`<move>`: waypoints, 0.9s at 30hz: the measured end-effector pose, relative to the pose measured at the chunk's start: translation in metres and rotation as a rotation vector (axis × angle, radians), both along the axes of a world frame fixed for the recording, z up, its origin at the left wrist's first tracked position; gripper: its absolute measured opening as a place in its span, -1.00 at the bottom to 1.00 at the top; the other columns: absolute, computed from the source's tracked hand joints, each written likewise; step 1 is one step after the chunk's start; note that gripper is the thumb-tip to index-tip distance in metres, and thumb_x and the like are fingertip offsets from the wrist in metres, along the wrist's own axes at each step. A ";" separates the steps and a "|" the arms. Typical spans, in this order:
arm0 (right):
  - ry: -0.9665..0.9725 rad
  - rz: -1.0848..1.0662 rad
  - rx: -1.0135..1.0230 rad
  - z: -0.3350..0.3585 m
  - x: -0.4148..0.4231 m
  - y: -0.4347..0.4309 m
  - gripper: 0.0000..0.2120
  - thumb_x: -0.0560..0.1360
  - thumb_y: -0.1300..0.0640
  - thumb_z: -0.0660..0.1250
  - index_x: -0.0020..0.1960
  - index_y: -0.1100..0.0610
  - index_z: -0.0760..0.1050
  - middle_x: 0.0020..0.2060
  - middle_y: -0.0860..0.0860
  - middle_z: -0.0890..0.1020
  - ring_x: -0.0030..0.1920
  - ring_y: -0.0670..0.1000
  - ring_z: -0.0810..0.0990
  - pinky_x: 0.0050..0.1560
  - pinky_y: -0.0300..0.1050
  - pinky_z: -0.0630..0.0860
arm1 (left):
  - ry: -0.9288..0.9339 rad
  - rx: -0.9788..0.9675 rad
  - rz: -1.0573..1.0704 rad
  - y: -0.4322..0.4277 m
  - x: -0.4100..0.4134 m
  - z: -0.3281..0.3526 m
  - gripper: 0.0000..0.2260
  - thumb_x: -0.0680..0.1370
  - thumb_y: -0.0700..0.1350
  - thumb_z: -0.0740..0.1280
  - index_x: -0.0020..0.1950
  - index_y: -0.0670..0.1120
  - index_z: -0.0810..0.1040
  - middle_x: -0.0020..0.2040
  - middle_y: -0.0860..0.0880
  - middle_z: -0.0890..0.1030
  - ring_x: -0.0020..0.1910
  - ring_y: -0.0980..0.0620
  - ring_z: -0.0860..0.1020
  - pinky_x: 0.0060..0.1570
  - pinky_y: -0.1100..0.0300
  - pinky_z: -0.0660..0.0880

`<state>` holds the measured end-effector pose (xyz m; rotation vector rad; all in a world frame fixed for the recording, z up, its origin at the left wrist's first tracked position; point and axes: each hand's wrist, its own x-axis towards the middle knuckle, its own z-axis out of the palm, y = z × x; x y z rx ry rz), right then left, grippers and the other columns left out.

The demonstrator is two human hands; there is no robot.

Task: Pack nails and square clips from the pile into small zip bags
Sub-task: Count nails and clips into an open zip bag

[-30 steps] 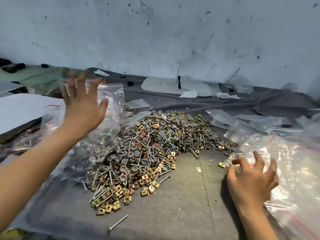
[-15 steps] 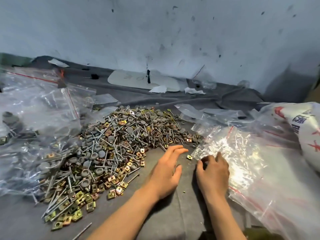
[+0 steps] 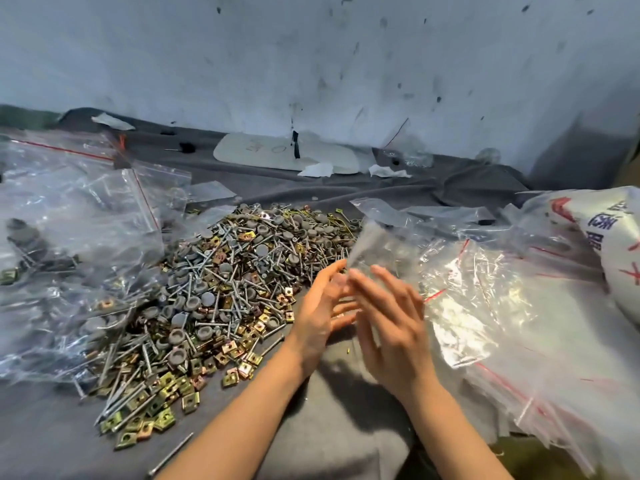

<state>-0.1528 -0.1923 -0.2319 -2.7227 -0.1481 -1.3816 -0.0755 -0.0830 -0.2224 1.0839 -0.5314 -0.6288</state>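
Far left on grey cloth: filled bags. Centre-left: pile of nails and square clips. Just right of it, left hand and right hand are close together with fingers mostly straight. Small zip bag stands upright between their fingertips. Blurred; cannot tell which hand pinches it. Right: empty bags.

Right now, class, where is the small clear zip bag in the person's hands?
Head view, centre: the small clear zip bag sticks up between the left hand and right hand, just right of the pile of nails and square clips.
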 end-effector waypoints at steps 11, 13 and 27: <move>-0.182 -0.030 0.751 0.005 0.000 -0.004 -0.76 0.47 -0.02 0.28 0.04 0.12 0.44 0.18 0.07 0.44 0.21 -0.01 0.45 0.20 -0.22 0.42 | 0.179 0.044 0.100 0.003 0.009 0.008 -0.71 0.63 -0.30 0.07 0.01 -0.16 0.60 -0.21 -0.12 0.69 -0.22 -0.03 0.67 -0.14 0.15 0.61; -0.132 0.031 1.289 0.008 -0.002 -0.014 -0.79 0.50 -0.03 0.32 0.08 0.00 0.41 0.12 0.05 0.48 0.02 -0.03 0.57 -0.07 -0.32 0.52 | 0.203 0.024 0.120 0.004 0.009 0.009 -0.68 0.62 -0.30 0.08 -0.05 -0.15 0.63 -0.22 -0.14 0.68 -0.21 -0.05 0.65 -0.12 0.12 0.59; 0.168 0.382 1.779 0.002 -0.003 -0.031 -0.54 0.28 0.09 0.50 0.17 0.09 0.55 -0.14 0.14 0.70 -0.21 0.04 0.68 -0.26 -0.21 0.58 | 0.484 -0.310 -0.088 0.009 0.014 0.009 -0.77 0.42 -0.21 0.17 -0.40 -0.16 0.51 -0.09 -0.30 0.65 -0.15 -0.21 0.67 -0.14 0.04 0.63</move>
